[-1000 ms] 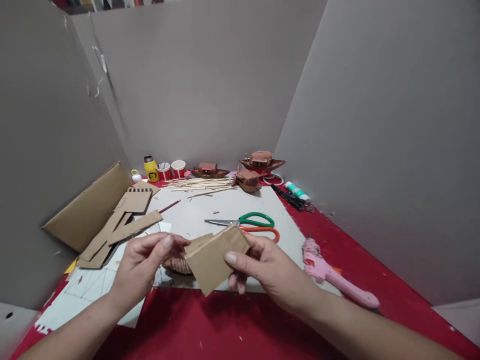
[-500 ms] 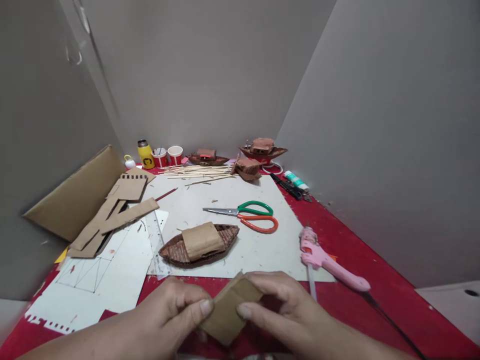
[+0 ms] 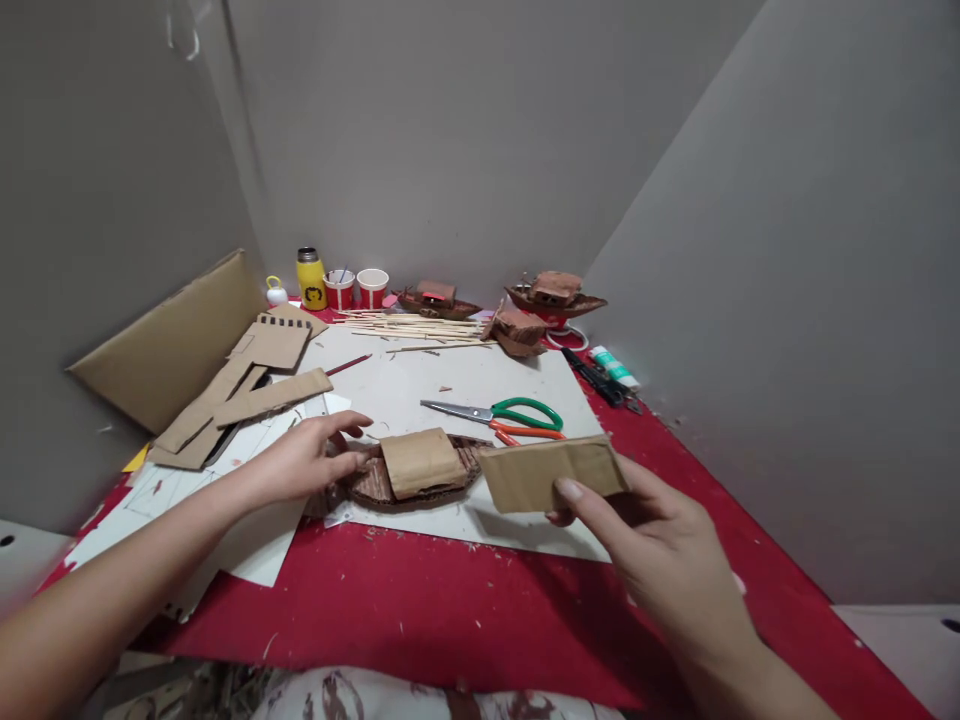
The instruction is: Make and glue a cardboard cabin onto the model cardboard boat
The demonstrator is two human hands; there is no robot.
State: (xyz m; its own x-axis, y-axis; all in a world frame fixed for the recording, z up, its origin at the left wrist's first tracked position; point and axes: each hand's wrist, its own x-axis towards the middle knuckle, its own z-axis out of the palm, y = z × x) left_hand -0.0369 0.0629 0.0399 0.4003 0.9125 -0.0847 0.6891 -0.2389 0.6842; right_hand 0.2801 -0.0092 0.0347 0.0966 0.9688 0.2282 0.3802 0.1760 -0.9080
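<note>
A small model boat [image 3: 371, 482] of brown ridged cardboard lies on the white sheet, with a curved tan cardboard roof [image 3: 421, 462] over its middle. At the boat's left end is my left hand [image 3: 319, 455], its fingers apart and reaching around that tip; whether they touch it I cannot tell. My right hand [image 3: 660, 530] pinches a folded cardboard piece [image 3: 536, 474] between thumb and fingers, raised just right of the boat. Behind that piece lie the scissors [image 3: 480, 412] with green and orange handles, partly covered by it.
Cardboard strips [image 3: 274, 398] and a large cardboard panel [image 3: 172, 340] are on the left. Thin wooden sticks [image 3: 412, 326], paper cups [image 3: 373, 290], a yellow bottle [image 3: 310, 280] and finished model boats [image 3: 556, 292] stand at the back. A black cutter [image 3: 592, 378] lies at the right.
My left hand has let go of the cardboard piece and moved forward to the boat. My right hand has carried the piece up and right. The view has shifted, and the glue gun is now hidden.
</note>
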